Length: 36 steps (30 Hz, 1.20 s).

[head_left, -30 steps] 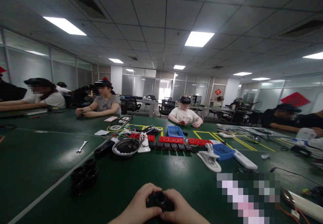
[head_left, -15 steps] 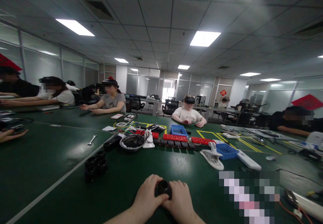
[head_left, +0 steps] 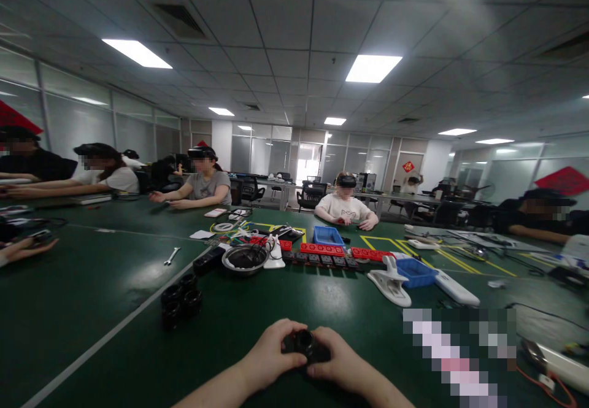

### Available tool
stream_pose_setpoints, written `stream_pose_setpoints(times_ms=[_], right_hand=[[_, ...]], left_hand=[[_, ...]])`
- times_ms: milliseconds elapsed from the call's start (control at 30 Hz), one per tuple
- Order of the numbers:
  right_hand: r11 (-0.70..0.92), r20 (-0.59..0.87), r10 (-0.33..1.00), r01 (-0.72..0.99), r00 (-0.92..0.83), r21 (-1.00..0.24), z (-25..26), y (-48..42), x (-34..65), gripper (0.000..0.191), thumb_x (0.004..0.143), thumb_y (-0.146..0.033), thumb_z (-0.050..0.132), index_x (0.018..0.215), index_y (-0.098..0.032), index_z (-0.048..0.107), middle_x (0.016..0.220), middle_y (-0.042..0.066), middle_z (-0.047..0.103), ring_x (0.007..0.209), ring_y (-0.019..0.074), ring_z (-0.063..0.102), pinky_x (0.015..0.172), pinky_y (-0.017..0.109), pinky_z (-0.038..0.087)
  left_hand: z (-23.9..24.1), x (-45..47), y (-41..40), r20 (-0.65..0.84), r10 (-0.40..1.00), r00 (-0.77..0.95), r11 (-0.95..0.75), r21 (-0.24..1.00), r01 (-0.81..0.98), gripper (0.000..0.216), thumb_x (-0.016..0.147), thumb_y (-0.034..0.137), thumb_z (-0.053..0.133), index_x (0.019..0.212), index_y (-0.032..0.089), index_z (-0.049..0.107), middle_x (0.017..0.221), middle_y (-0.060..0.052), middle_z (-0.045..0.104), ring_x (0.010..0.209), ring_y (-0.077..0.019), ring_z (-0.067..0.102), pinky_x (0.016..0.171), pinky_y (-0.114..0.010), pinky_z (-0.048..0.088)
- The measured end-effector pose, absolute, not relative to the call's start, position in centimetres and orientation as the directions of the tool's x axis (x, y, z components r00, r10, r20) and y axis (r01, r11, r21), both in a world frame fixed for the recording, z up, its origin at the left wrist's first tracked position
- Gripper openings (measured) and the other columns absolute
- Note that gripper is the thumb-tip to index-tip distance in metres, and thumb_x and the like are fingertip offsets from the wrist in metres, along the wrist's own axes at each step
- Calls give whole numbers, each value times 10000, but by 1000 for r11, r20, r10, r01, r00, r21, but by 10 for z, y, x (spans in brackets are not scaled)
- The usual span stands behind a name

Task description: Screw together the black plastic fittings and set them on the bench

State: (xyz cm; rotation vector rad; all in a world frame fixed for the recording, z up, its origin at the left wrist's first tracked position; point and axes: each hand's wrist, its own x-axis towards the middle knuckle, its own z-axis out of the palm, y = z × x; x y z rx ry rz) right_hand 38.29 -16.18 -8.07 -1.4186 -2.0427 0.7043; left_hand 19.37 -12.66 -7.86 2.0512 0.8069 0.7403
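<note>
A black round part with a hollow, ring-shaped top (head_left: 305,338) is held between my two hands, low over the green table. My left hand (head_left: 275,348) grips its left side, fingers behind and thumb across the front. Curled around the right side, my right hand (head_left: 340,356) has its thumb toward me; dark material shows between its thumb and fingers. Whether this is one piece or two fitted together, I cannot tell. To the left stands a cluster of similar black round parts (head_left: 181,302), close together.
Beyond my hands lie a wrench (head_left: 172,256), a round black dish with a silver rim (head_left: 245,259), red power strips (head_left: 321,248), blue trays (head_left: 327,236), a white clip stand (head_left: 391,282) and a long white device (head_left: 455,288). Several people sit around the table.
My right hand has shifted right and opened a little around the black part, so more dark material shows. My left hand keeps its hold. The view has moved slightly.
</note>
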Motion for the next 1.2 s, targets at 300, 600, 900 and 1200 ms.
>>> stream_pose_setpoints(times_ms=[300,600,900,1200], right_hand=[[230,122,972,719,-200,-655,-88,-160,379,318,576,-288,696,843,-150,594,816,25,564,775,188,506,654,256,368],[153,276,961,895,-35,-420,-83,-173,351,323,619,-351,630,876,-168,561,854,74,603,819,246,532,724,322,353],[213,35,930,459,-365,-862,-77,-169,378,414,587,-181,638,996,-145,583,958,39,587,913,232,522,794,313,384],[188,63,971,577,-230,-795,-85,-164,372,296,524,-195,692,773,-147,540,736,-11,550,711,165,499,590,228,358]], left_hand=[[-75,197,-133,241,799,551,-490,792,365,382,589,215,682,957,196,582,940,-18,569,880,-194,510,728,-262,385],[-77,198,-132,300,816,494,-528,735,425,346,572,239,704,883,181,564,905,-19,555,866,-196,500,739,-269,380],[-74,189,-131,243,719,651,-541,783,306,399,601,260,702,977,195,585,931,-20,564,841,-182,518,727,-259,394],[-75,195,-134,223,779,586,-487,804,341,380,556,224,720,915,191,597,899,-11,565,839,-188,516,726,-264,389]])
